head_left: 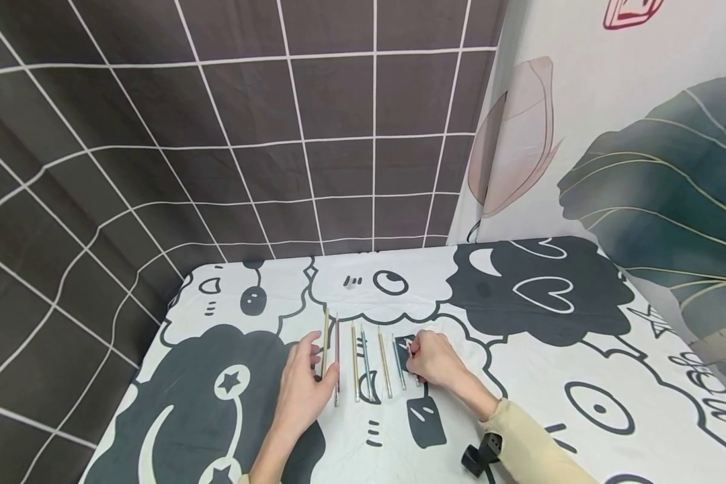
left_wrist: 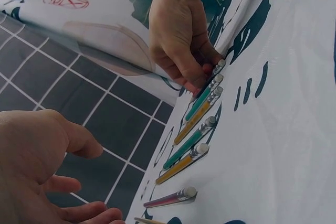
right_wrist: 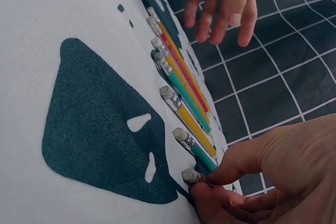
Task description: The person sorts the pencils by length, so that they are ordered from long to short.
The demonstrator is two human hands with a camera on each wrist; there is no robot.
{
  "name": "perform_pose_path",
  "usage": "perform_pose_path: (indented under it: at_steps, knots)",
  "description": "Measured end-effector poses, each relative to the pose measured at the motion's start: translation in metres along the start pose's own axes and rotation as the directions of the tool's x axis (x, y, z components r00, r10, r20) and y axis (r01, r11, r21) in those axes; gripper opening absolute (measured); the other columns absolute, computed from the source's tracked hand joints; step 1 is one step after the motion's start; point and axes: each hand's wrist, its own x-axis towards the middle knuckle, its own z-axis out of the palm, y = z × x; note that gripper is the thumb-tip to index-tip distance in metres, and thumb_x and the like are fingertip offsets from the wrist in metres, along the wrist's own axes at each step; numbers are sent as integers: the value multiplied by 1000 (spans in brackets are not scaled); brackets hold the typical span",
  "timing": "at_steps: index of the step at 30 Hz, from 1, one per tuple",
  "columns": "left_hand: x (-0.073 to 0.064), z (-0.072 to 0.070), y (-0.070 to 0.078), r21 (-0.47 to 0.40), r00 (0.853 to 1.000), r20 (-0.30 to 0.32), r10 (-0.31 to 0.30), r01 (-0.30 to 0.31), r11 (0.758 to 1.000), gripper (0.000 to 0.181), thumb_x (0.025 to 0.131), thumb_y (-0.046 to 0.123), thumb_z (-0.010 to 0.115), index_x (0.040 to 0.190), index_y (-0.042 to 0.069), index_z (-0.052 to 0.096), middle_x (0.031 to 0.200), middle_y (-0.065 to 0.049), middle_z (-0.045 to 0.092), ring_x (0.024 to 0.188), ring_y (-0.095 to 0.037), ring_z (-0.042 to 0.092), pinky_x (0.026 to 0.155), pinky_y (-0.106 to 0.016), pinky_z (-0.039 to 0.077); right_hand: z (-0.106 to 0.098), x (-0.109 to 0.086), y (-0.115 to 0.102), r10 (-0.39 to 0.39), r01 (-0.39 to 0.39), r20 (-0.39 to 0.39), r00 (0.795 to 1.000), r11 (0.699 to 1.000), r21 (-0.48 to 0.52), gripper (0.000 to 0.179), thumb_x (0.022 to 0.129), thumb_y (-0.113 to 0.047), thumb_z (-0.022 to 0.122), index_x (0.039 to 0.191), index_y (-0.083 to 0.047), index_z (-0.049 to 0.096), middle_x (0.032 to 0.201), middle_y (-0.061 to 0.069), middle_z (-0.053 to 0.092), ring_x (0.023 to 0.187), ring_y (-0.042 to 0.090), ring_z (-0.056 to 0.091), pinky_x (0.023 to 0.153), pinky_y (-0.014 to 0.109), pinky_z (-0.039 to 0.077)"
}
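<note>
Several pencils with eraser ends lie side by side in a row on the patterned cloth. My right hand [head_left: 435, 359] pinches the pencil at the row's right end; its eraser end [right_wrist: 191, 176] shows at the fingertips, the rest mostly hidden. Beside it lie a green pencil [right_wrist: 198, 150], a yellow pencil [right_wrist: 189, 121], another green pencil [left_wrist: 190, 149] and another yellow pencil [left_wrist: 181, 165]. At the left end are a red pencil [head_left: 337, 363] and a yellow pencil [head_left: 325, 343]. Over these two hovers my left hand [head_left: 302, 390], fingers spread and relaxed, holding nothing.
A black-and-white cartoon cloth [head_left: 393, 464] covers the table. Behind it hangs a dark grid-patterned curtain [head_left: 339, 101], with a leaf-printed white sheet [head_left: 659, 168] on the right. A small black device [head_left: 482, 454] sits at my right wrist.
</note>
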Motion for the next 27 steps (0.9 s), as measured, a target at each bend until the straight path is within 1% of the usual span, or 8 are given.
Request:
perform_pose_path:
  at_steps: [7, 14, 20, 27]
  knots:
    - [0, 0, 0, 2, 1000, 0, -2, 2, 1000, 57, 86, 7, 71, 139, 1, 51, 114, -19, 55, 102, -32, 60, 83, -46, 51, 0, 2, -2, -8, 8, -2, 1000, 1000, -18, 16, 72, 9, 64, 78, -3, 55, 53, 1, 54, 39, 8, 53, 44, 24, 41]
    - [0, 1, -1, 3, 1000, 0, -10, 10, 1000, 57, 86, 7, 72, 139, 1, 51, 114, -18, 56, 103, -32, 60, 84, -46, 51, 0, 3, -3, -7, 7, 4, 1000, 1000, -15, 16, 73, 10, 65, 78, -2, 56, 55, 2, 55, 40, 9, 54, 43, 24, 41]
    - [0, -1, 0, 4, 1000, -2, -11, 11, 1000, 57, 86, 7, 72, 139, 0, 51, 113, -18, 55, 102, -32, 60, 85, -46, 52, -1, 3, -3, -13, 14, 2, 1000, 1000, -20, 15, 73, 9, 65, 78, -2, 56, 54, 2, 54, 39, 8, 53, 44, 24, 41]
    - [0, -2, -1, 26, 1000, -5, -9, 9, 1000, 56, 86, 9, 72, 138, -1, 52, 115, -19, 55, 103, -33, 59, 83, -47, 51, 0, 3, 0, -10, 10, 8, 1000, 1000, 5, 15, 76, 9, 66, 78, -3, 56, 52, 1, 54, 38, 8, 52, 42, 24, 41]
